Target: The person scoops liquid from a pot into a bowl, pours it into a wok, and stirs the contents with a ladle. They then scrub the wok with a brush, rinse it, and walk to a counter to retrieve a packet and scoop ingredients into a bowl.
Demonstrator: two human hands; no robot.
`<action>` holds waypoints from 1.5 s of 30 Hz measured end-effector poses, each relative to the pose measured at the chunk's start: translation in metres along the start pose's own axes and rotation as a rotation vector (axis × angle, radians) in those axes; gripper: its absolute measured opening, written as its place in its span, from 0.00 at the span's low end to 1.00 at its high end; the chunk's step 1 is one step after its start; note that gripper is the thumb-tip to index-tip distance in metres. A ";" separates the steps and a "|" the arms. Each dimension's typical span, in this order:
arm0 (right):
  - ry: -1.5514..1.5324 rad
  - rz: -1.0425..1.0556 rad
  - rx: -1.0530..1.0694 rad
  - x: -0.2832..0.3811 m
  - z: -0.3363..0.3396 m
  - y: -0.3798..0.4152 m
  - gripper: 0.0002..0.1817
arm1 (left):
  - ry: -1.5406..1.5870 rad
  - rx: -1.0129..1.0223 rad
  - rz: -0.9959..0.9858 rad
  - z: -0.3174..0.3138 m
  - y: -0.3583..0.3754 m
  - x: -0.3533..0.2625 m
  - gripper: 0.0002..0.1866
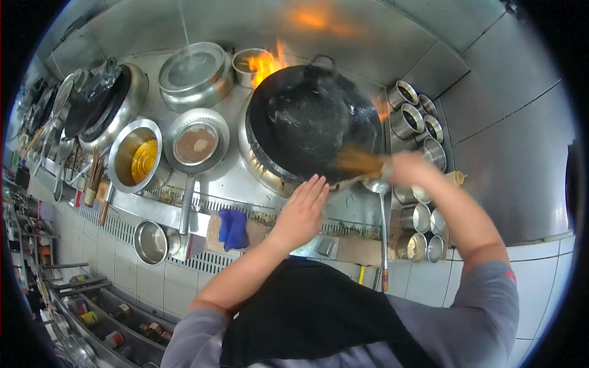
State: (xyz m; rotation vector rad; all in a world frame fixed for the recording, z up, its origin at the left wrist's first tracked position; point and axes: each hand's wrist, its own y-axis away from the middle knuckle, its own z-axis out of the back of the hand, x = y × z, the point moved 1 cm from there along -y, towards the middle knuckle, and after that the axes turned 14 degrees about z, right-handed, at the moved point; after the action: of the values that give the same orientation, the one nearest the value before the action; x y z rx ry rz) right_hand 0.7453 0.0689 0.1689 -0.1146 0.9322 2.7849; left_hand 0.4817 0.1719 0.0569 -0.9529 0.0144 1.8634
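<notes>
My right hand [408,170] is closed round a bamboo wok brush [362,161], its bristles smeared by motion over the right near side of the wok. The large black wok [310,116] sits on the burner, with wet, shiny patches inside. At the wok's near rim lies my left hand [304,208], fingers stretched out and close together, tips right at the edge. A long-handled ladle [382,211] leans just below my right hand, bowl up by the wok. Left of my left hand is a folded blue cloth [233,230] on the counter's front ledge.
Flames [267,64] rise behind the wok. To the left are a pot of yellow oil [135,156], a strainer-topped pan [195,144], a lidded pot [195,73] and a small empty pot [151,242]. Several metal seasoning cups [408,121] line the right side.
</notes>
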 end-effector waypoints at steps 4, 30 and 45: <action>0.304 -0.110 -0.257 -0.024 0.044 -0.037 0.19 | -0.137 0.105 0.020 -0.016 -0.006 -0.004 0.20; -0.350 -0.049 -0.462 0.030 0.035 -0.202 0.18 | -0.221 0.080 0.072 -0.033 -0.020 0.013 0.08; -0.075 -0.026 -0.399 -0.011 0.027 -0.176 0.14 | -0.192 0.068 0.054 -0.004 0.004 -0.003 0.24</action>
State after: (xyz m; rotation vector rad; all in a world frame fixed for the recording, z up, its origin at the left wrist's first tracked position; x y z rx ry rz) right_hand 0.7940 0.2210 0.0889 -0.0790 0.3464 2.8891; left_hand 0.4819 0.1663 0.0546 -0.7305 -0.0134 1.9848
